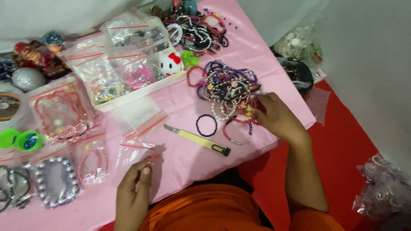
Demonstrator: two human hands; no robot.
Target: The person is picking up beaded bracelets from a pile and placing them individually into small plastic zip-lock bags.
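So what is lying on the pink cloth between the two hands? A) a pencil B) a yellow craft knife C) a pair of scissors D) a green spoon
B: a yellow craft knife with a bare blade and black end lies flat on the pink cloth, between the left hand, which holds a small clear bag, and the right hand, which is at the pile of bead bracelets.

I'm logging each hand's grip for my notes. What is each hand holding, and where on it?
The left hand pinches a small clear zip bag at its lower edge. The right hand has its fingers in the bracelet pile; what it grips cannot be told.
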